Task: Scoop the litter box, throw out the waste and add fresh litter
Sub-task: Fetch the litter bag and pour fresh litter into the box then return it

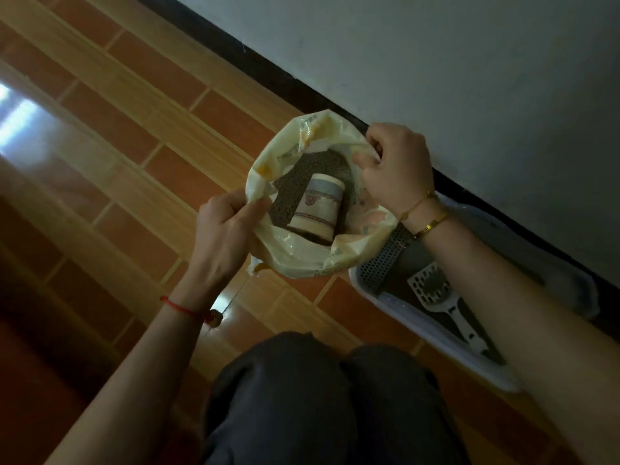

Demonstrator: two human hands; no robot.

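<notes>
Between the two grips, the mouth of the litter bag [302,260] is spread wide. The left hand [224,229] is clamped on the near-left rim, thumb over the folded plastic; the right hand [396,169] is pinched shut on the far-right rim, close to the wall [436,62].

Inside the opening, midway between the two grips, a paper cup [318,209] lies on its side on the dark fresh litter [315,166]. Its long axis runs from the far rim down toward the near rim, mouth end nearest the person. It looks about equally close to both hands, a little inward of each.

Beyond the right grip, under that wrist and forearm, the litter box [402,303] sits on the floor [134,146] against the wall, touching the bag's side, with the scoop [446,307] resting in it. I judge the pour must go rightward, so the right hand seems better placed to free itself and take the cup.
</notes>
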